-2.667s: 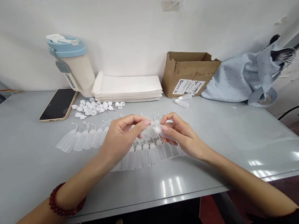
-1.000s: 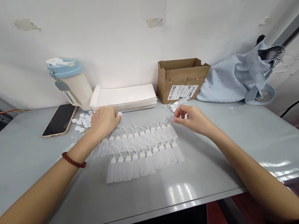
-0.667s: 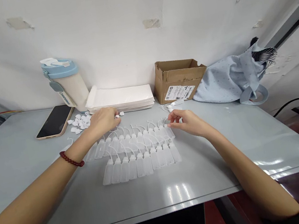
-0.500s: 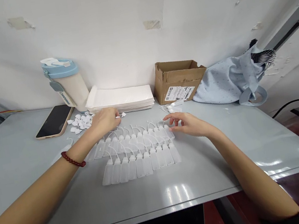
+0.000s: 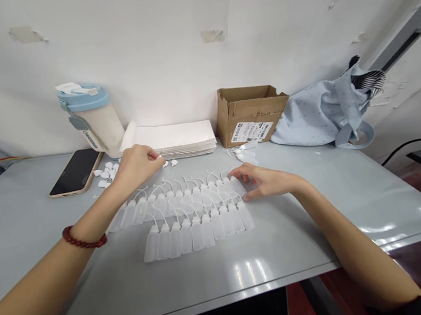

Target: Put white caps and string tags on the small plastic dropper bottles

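Observation:
Two rows of small translucent squeeze bottles lie side by side on the grey table. My right hand rests at the right end of the back row, its fingers closed on the last bottle there. My left hand hovers above the left of the back row, fingers pinched together on a small white cap. A heap of loose white caps lies just left of that hand, with a few more caps to its right.
Along the wall stand a blue-lidded tumbler, a phone, a stack of white padded envelopes, an open cardboard box and a blue cloth bag. More loose bottles lie in front of the box.
My left hand has lifted from the caps with its fingers pinched. My right hand came down from near the box and settled on the end bottle of the back row.

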`<state>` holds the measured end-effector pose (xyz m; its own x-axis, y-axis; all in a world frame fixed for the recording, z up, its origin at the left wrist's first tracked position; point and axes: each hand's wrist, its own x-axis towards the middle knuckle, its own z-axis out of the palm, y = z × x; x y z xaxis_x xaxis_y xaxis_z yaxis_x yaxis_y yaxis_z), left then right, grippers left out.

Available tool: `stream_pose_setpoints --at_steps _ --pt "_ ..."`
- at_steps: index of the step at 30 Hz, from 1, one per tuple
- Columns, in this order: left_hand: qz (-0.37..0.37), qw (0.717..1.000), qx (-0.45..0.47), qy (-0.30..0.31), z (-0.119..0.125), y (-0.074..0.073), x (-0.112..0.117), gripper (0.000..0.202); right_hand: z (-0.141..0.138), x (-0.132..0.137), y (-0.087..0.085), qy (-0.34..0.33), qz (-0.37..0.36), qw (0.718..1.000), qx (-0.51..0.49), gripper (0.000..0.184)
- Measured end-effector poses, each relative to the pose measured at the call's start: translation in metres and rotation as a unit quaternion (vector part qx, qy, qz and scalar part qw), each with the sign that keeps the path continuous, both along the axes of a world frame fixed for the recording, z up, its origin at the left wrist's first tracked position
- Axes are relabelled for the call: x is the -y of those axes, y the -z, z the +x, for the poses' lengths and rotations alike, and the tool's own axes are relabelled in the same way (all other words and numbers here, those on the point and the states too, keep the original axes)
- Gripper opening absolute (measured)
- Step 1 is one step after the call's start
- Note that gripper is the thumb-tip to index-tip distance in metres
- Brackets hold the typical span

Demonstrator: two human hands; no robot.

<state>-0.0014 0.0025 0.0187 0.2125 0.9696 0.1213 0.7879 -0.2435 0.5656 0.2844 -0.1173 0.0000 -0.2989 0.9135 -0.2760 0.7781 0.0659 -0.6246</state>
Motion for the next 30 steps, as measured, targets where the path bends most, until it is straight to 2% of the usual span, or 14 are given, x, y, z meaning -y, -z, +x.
stream_pose_setpoints --at_steps 3,7,9,13,15,19,22,25,30 --pt "0.009 1.0 0.026 0.004 -0.003 -0.004 0.024 0.021 -0.001 -0.001 -0.001 0.001 -0.002 1.0 0.006 0.054" --pt "-0.04 0.985 0.168 0.011 -0.006 0.002 0.055 0.031 0.001 -0.001 -0.003 0.035 0.014 0.999 0.0 0.05" --pt "-0.064 0.973 0.221 0.008 -0.006 0.007 0.065 0.032 0.001 0.0 -0.002 0.059 0.026 0.997 -0.038 0.05" --pt "-0.083 0.956 0.278 0.037 -0.004 0.011 0.074 0.029 -0.007 0.001 0.004 0.093 0.031 0.977 -0.187 0.053" --pt "-0.08 0.951 0.293 0.058 -0.004 0.011 0.077 0.027 -0.014 0.002 0.007 0.107 0.044 0.961 -0.252 0.053" --pt "-0.084 0.946 0.301 0.087 -0.003 0.013 0.083 0.024 -0.03 0.004 0.006 0.124 0.079 0.937 -0.317 0.048" --pt "-0.097 0.94 0.306 0.119 -0.002 0.015 0.087 0.023 -0.039 0.006 0.003 0.142 0.082 0.921 -0.354 0.034" --pt "-0.095 0.94 0.297 0.138 -0.001 0.017 0.09 0.023 -0.044 0.009 0.002 0.153 0.091 0.914 -0.365 0.021" --pt "-0.096 0.944 0.278 0.148 0.0 0.018 0.093 0.025 -0.047 0.011 0.006 0.158 0.121 0.913 -0.355 0.026"
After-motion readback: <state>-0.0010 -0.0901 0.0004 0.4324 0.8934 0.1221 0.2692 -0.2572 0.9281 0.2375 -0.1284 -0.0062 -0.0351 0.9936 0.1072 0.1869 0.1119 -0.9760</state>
